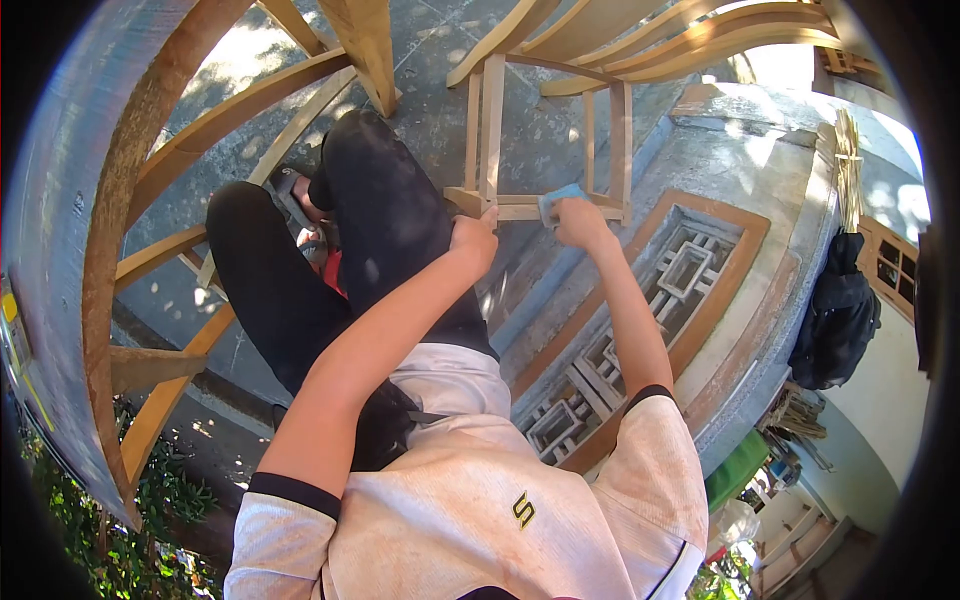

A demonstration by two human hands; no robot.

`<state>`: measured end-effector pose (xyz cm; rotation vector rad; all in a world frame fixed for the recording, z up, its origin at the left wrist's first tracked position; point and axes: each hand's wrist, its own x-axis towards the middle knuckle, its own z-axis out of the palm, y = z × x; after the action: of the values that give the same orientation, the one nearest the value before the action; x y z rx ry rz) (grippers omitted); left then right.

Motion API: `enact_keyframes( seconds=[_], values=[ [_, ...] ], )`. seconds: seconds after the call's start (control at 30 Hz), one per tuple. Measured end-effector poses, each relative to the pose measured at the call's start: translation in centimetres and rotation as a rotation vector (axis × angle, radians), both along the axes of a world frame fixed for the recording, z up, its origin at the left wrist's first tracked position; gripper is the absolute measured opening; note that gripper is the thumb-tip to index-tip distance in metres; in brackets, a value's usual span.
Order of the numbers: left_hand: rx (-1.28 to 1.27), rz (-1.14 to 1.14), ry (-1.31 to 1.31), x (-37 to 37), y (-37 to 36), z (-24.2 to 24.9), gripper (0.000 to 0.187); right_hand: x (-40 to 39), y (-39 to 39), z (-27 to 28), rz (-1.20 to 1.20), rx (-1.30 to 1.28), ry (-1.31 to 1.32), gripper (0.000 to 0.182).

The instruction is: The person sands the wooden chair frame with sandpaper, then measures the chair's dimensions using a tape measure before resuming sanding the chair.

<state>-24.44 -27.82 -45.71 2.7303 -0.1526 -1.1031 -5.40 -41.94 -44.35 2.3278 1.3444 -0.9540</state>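
An unpainted wooden chair frame (490, 130) lies tipped in front of me, one end of it close to my knee. My left hand (474, 243) grips the corner of the frame, its fingers closed round the wood. Further right along the same rail, my right hand (580, 222) holds a light blue cloth or pad (562, 198) pressed against the wood. The fingers of my right hand are bent over the blue piece and partly hidden.
At the left stands a large curved wooden piece (110, 260) with slats. More curved chair slats (700, 50) are at the top right. A low wall (740, 235) with a patterned vent runs along the right. A black bag (838, 315) hangs beyond it.
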Motion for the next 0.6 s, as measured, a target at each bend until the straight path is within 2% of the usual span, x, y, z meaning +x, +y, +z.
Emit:
enact_keyframes(
  seconds=[0.1, 0.2, 0.3, 0.4, 0.5, 0.6],
  values=[
    [0.000, 0.001, -0.005, -0.1, 0.2, -0.2, 0.052, 0.8, -1.0, -0.8, -0.029, 0.343, 0.039, 0.034],
    [-0.011, -0.003, 0.021, -0.1, 0.0, 0.0, 0.051, -0.3, -1.1, -0.8, -0.198, 0.173, 0.112, 0.037],
    [-0.010, 0.026, 0.030, 0.1, 0.1, 0.0, 0.051, -1.7, -2.3, -2.9, -0.107, 0.501, 0.092, 0.037],
    [-0.001, 0.010, 0.024, -0.1, -0.2, -0.2, 0.050, -3.3, -2.4, -6.7, 0.022, 0.696, -0.081, 0.027],
    [-0.002, -0.012, 0.044, 0.3, 0.3, 0.6, 0.050, -4.1, -1.1, -4.0, -0.208, 0.624, 0.171, 0.028],
    [-0.001, -0.002, 0.034, -0.2, 0.0, 0.0, 0.049, 1.5, -4.8, -4.1, -0.434, 0.337, 0.068, 0.034]
  ],
)
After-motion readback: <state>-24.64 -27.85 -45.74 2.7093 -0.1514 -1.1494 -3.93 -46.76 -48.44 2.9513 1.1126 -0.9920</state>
